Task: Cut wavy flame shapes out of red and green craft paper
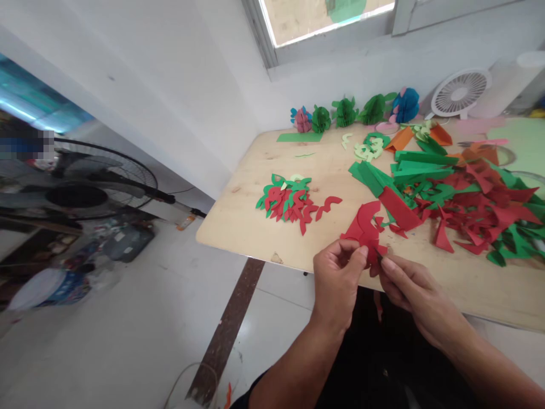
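Between my hands, at the table's front edge, is a red paper piece (367,227) with curved cut edges. My left hand (340,272) pinches its lower left part between thumb and fingers. My right hand (404,278) is closed at the paper's lower right side, around something small and dark that is mostly hidden by the fingers. A folded red strip (399,209) lies just beyond the paper. To the left on the table rests a pile of small red and green cut shapes (287,199).
Red and green scraps (477,210) cover the table's right side. Folded paper figures (346,112) line the wall, beside a small white fan (462,94). A large black fan (63,193) stands left of the table (238,227).
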